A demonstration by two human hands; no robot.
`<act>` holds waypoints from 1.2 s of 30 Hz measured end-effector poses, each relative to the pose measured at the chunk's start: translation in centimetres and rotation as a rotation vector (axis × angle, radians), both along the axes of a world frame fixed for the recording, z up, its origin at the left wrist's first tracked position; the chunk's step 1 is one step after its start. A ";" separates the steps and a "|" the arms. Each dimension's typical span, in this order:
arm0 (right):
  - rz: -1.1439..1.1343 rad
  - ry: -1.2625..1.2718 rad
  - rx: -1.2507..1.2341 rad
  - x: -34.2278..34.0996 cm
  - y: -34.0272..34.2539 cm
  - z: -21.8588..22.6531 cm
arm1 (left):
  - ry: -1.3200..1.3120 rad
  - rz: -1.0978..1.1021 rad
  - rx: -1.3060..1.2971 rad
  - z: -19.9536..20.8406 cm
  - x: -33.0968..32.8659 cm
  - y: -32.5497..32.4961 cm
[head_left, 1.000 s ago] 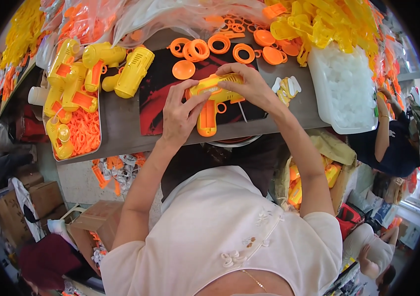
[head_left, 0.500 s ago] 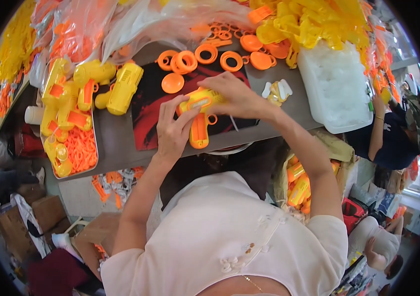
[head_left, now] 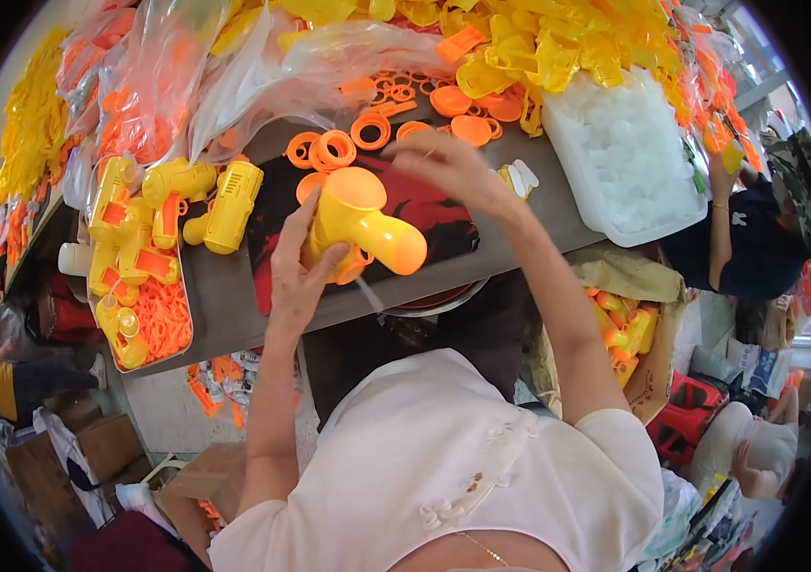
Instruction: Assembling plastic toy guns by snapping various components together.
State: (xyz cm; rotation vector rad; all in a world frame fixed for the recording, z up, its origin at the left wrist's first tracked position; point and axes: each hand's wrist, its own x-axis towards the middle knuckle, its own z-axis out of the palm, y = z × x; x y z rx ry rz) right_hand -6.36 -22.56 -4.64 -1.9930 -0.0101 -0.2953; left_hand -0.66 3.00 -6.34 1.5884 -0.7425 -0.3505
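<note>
My left hand (head_left: pixel 293 278) is closed around a yellow plastic toy shaped like a hair dryer (head_left: pixel 337 226). The toy's round orange end faces up, and its rounded handle points right and toward me. My right hand (head_left: pixel 453 170) is off the toy, its fingers stretched out above the dark red-and-black mat (head_left: pixel 429 214) and close to the orange discs (head_left: pixel 470 130). I see nothing in its fingers. Orange rings (head_left: pixel 370 132) lie behind the toy. Small white and yellow pieces (head_left: pixel 518 178) lie right of my right wrist.
At left, similar yellow toys (head_left: pixel 234 205) lie beside and on a tray of small orange parts (head_left: pixel 165 319). A white tub (head_left: pixel 629 229) with translucent pieces stands at right. Yellow parts (head_left: pixel 567 48) and clear plastic bags (head_left: pixel 262 81) cover the back. A box of toys (head_left: pixel 658 381) sits below the table.
My right hand has let go of the toy and moved up and right. My left hand has turned the toy, so its orange round end now shows and its handle points right.
</note>
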 end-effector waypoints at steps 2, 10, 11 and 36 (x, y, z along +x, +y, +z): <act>-0.385 -0.017 -0.113 0.5 -3.7 -1.2 | -0.232 0.020 0.198 1.3 0.3 0.4; -0.860 0.116 -0.510 -0.1 -9.0 -2.9 | -0.717 0.047 0.600 0.5 0.5 -0.1; -0.964 0.120 -0.496 -0.2 -9.5 -4.1 | -0.713 0.050 0.604 0.4 0.5 -0.2; -0.791 0.002 -1.190 4.5 -6.8 -7.4 | -0.732 0.031 0.597 0.2 0.7 -0.2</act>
